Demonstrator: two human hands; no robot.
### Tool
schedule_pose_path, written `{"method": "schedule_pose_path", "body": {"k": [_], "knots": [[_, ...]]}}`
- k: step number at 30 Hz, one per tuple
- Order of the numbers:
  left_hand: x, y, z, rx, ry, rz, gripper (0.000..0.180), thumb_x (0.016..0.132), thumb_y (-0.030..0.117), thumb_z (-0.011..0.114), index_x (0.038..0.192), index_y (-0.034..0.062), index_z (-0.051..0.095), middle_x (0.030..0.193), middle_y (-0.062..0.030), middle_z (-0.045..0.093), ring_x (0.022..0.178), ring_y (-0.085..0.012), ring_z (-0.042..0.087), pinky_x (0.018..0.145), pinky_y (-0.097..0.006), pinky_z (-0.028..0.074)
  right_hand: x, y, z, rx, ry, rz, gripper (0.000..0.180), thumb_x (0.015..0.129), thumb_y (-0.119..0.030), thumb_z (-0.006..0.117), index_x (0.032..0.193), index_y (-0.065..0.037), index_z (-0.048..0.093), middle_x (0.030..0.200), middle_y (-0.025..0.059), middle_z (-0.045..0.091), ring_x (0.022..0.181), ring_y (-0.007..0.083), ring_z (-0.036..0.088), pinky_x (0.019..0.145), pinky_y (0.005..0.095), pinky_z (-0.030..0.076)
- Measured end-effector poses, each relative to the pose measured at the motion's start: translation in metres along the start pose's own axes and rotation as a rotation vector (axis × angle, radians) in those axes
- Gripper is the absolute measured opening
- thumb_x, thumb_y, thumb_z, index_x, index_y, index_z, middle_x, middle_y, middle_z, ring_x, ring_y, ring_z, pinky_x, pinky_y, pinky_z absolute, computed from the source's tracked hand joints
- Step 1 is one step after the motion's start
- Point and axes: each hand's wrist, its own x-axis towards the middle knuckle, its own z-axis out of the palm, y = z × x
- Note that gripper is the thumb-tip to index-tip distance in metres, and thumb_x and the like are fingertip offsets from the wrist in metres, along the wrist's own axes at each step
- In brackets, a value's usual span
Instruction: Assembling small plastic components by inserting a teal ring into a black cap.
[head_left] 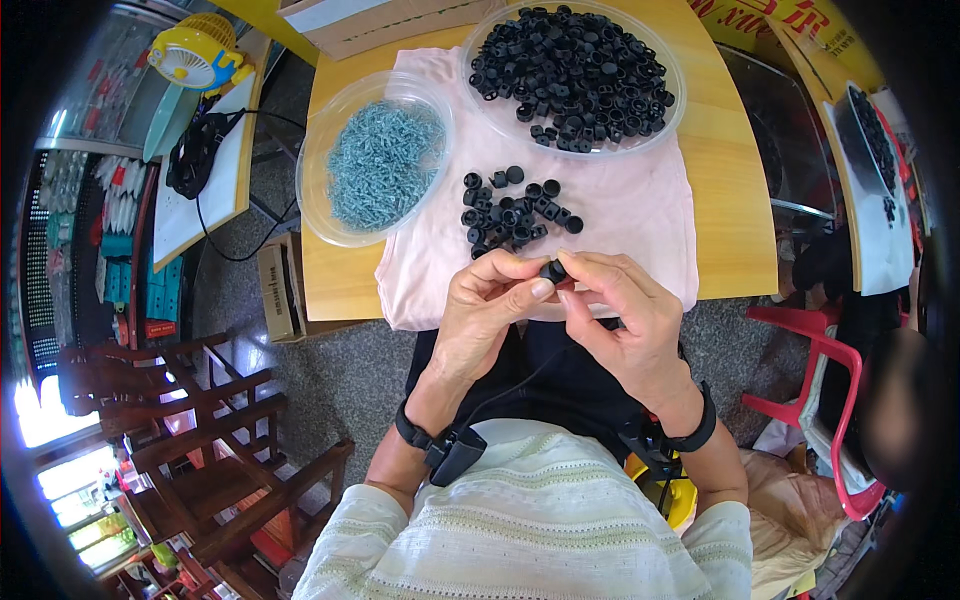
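Observation:
Just past the table's near edge, my left hand (488, 305) and my right hand (630, 310) meet fingertip to fingertip. Between them they pinch one small black plastic cap (553, 270). On the pink cloth (640, 215) beyond my fingers lies a loose pile of similar black caps (510, 212). A large clear round tub (680, 95) at the far side holds a heap of the same black parts (575, 75). To the left, a smaller clear tub (312, 205) contains many small bluish metal pieces (385, 165), which look like screws.
The wooden table (735, 200) carries a cardboard box (385, 25) at its far left. On a side table at left sit a yellow fan (195, 55) and a black cable (200, 155). Wooden chairs (215, 450) stand at lower left, a red plastic chair (830, 375) at right, beside another person.

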Motion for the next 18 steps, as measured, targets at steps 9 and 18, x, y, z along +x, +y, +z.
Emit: {"method": "schedule_pose_path", "body": {"k": [9,18], "knots": [[0.0031,0.0065,0.0057,0.086,-0.028,0.029,0.015,0.083,-0.001,0.066,0.097,0.0007,0.063,0.095,-0.0101,0.067,0.087,-0.0172,0.066,0.08,-0.029,0.055,-0.0016,0.0038,-0.0035,0.297,0.027,0.21,0.02,0.081,0.005,0.064,0.1,0.001,0.067,0.096,0.0126,0.067,0.081,0.0155,0.066,0.069,0.0249,0.053],[0.0043,0.008,0.0039,0.123,-0.057,0.042,0.016,0.082,-0.003,0.066,0.098,-0.0004,0.064,0.096,-0.0113,0.067,0.087,-0.0175,0.066,0.08,-0.029,0.055,-0.0001,0.0056,-0.0072,0.551,-0.024,0.38,0.021,0.083,0.004,0.063,0.103,0.001,0.067,0.1,0.0114,0.065,0.083,0.0143,0.065,0.072,0.0228,0.054]]}}
